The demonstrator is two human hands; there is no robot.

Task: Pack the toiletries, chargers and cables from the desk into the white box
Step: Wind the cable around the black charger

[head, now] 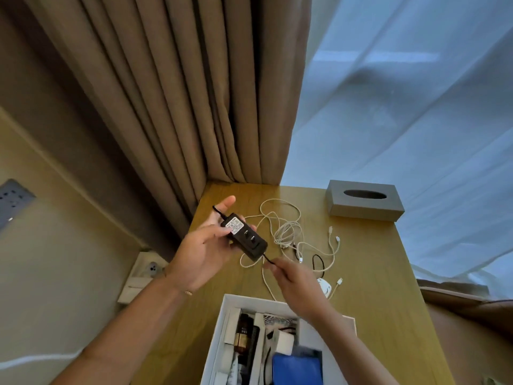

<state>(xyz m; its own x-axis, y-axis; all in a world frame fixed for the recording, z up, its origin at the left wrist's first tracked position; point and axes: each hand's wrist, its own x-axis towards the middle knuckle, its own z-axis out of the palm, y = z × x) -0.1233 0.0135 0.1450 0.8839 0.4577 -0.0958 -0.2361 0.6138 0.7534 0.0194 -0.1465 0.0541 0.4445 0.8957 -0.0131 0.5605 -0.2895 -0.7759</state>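
My left hand (206, 247) holds a black power adapter (244, 237) above the wooden desk (372, 262), its label and plug prongs facing up. My right hand (295, 284) pinches the adapter's thin black cord (268, 259) just below the adapter. Behind the hands, tangled white cables (288, 232) lie on the desk, with loose connector ends to the right. A small black cable loop (317, 263) and a white round charger (324, 286) lie near my right hand. The white box (226, 304) stands at the near edge, holding bottles, a comb, small white packets and a blue pouch (297, 369).
A grey tissue box (363, 202) stands at the desk's far right corner. Brown curtains (172, 93) hang behind the desk, sheer white curtains to the right. A white wall socket (145, 270) sits left of the desk, and a grey socket panel (12, 198) is on the left wall.
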